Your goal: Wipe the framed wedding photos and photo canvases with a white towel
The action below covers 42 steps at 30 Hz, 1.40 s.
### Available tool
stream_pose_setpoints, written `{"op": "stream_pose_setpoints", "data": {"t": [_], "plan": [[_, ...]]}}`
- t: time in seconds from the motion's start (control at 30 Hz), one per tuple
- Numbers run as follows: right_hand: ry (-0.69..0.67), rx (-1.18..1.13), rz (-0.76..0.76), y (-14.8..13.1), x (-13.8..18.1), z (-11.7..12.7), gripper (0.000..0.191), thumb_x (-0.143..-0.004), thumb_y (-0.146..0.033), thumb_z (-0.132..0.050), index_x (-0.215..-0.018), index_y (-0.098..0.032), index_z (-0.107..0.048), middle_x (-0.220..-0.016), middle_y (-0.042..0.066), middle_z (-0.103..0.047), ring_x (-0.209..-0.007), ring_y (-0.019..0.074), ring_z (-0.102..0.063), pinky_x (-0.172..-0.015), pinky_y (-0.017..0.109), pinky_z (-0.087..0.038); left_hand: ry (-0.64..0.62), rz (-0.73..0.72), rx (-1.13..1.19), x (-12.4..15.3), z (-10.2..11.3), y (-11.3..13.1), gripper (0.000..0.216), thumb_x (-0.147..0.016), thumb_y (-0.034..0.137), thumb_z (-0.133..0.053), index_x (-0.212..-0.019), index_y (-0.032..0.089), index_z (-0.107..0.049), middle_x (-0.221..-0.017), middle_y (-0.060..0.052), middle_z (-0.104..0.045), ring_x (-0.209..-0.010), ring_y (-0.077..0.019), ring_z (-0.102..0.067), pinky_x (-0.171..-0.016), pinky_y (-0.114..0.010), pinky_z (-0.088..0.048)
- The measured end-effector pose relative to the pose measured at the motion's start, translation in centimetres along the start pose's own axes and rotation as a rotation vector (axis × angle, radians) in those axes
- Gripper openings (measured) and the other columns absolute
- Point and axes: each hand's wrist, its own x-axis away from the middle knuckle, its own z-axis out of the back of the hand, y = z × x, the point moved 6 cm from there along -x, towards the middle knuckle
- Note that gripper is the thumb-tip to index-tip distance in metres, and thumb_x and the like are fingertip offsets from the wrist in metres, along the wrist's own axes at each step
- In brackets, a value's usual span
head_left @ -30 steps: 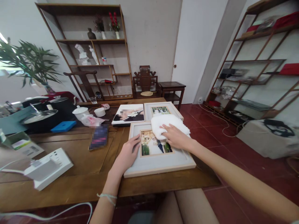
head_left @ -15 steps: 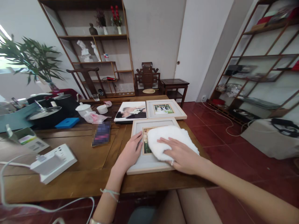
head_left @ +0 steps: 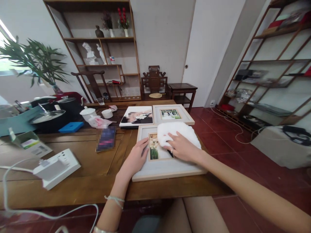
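Framed photo lies more exposed along its lower part as the right hand, gripping the white cloth, slides upward, seemingly mid-wipe, the left hand resting unclenched.

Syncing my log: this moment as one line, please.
left hand: on near frame, left side | right hand: on white cloth, partly covering photo | second frame: behind near frame

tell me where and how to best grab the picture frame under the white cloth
Probably by the near wooden rail of the picture frame, coming from the person's side: the frame lies flat with that straight rail uncovered, while the left hand rests on the left side and the white cloth overlaps the right.
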Motion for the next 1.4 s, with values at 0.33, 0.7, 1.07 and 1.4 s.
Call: {"op": "stream_pose_setpoints", "data": {"t": [0.33, 0.7, 1.07, 1.4], "plan": [[-0.116, -0.28, 0.037, -6.4, 5.9, 2.1, 0.04, -0.093, -0.043, -0.038, -0.106, -0.017, -0.065, -0.138, 0.016, -0.044, -0.131, 0.0262, -0.033, -0.109, 0.044, -0.022, -0.003, -0.008, -0.007, 0.1, 0.1, 0.2, 0.039, -0.09, 0.025, -0.038, -0.121, 0.009, -0.055, -0.133, -0.014, -0.052, -0.123, -0.0226, -0.047, -0.107, -0.04, -0.035], [0.02, 0.01, -0.097, 1.7, -2.5, -0.9, 0.046, -0.08, -0.01, -0.046, -0.126, -0.011, -0.051, -0.148, 0.014, -0.026, -0.138, 0.0326, -0.011, -0.108, 0.057, -0.01, -0.002, -0.006, 0.007, 0.1, 0.3, 0.3, 0.039, -0.09, 0.026, -0.04, -0.122, 0.012, -0.055, -0.134, -0.012, -0.052, -0.124, -0.0226, -0.047, -0.106, -0.04, -0.035], [-0.285, -0.189, 0.117, -2.3, 1.7, 1.4, 0.036, -0.08, -0.012, -0.042, -0.107, -0.019, -0.064, -0.122, 0.012, -0.06, -0.121, 0.0278, -0.046, -0.1, 0.046, -0.031, 0.022, -0.011, 0.011, 0.1, 0.1, 0.1, 0.038, -0.089, 0.024, -0.04, -0.122, 0.013, -0.055, -0.132, -0.013, -0.053, -0.123, -0.0225, -0.048, -0.106, -0.041, -0.036], [-0.296, -0.331, -0.002, -2.3, 4.7, 2.2, 0.034, -0.092, -0.037, -0.039, -0.111, -0.021, -0.062, -0.128, 0.008, -0.056, -0.125, 0.0296, -0.042, -0.098, 0.043, -0.036, 0.008, 0.017, 0.022, 0.1, 0.3, 0.4, 0.038, -0.089, 0.025, -0.04, -0.121, 0.012, -0.056, -0.133, -0.013, -0.052, -0.123, -0.0228, -0.047, -0.107, -0.04, -0.035]]}}
